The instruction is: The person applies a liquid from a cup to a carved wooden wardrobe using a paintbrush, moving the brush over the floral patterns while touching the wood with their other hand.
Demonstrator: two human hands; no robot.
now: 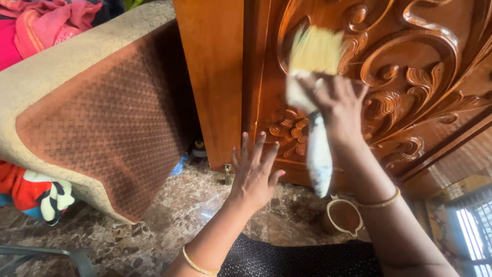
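Observation:
My right hand (pixel 339 105) grips a brush with a white handle (pixel 319 156) and pale yellow bristles (pixel 316 50). The bristles press against the carved scrollwork of a brown wooden door (pixel 410 56); the brush is motion-blurred. My left hand (pixel 254 172) is spread open with fingers apart, flat against the lower carved part of the door, just left of the brush handle. Both wrists wear thin gold bangles.
A sofa side with brown woven fabric and beige trim (pixel 97 123) stands close on the left. Pink cloth (pixel 46 20) lies on top of it. A small round container (pixel 343 218) sits on the brown marble floor (pixel 169 220) below the door. A window grille (pixel 474 225) is at the far right.

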